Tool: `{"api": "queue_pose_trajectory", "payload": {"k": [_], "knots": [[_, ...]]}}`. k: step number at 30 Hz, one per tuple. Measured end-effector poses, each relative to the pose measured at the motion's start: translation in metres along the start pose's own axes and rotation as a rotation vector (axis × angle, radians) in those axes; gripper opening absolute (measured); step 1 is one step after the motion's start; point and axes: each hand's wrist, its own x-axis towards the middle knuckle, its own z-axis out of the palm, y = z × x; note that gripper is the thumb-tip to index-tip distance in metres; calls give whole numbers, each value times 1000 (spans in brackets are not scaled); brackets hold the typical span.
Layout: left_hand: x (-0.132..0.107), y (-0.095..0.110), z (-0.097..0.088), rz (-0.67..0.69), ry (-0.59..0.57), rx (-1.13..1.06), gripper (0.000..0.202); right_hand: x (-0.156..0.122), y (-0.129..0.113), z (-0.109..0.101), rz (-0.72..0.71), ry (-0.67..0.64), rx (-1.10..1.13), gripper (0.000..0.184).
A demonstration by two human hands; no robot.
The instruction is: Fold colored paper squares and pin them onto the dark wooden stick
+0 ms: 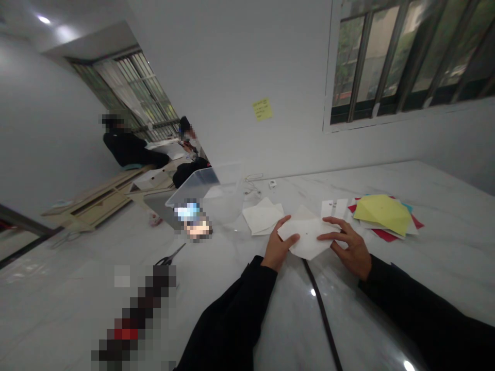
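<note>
A white envelope [309, 236], with pointed edges and a small dark dot near its middle, is held just above the table in front of me. My left hand [279, 246] grips its left side, the thumb on top and the fingers at the far edge. At the right side, my right hand [350, 247] pinches the envelope with bent fingers lying over its edge; part of that grip is hidden. Behind it lie white papers [263, 215] on the left and a small white sheet [334, 208] bearing tiny dark pieces. A dark strap [323, 314] runs towards me from beneath the envelope.
To the right sits a stack of coloured envelopes [382, 214], yellow uppermost. Scissors [165, 261] and a blurred-out phone-like object [193, 219] lie left. Beyond stand a clear plastic bin [193, 188] and a white plug [273, 184]. Two people [124, 141] sit at the far left.
</note>
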Motion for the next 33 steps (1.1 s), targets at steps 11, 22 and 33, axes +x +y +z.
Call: {"api": "queue_pose_trajectory", "payload": {"k": [11,22,33], "knots": [[-6,12,5,129,9,140,74,2,13,5,475,-226,250,46],[-4,13,4,-256,-112,-467,47,7,15,-2,652,-177,455,52],[-3,18,0,-248,-226,-464,73,8,16,-1,680,-180,517,50]]}}
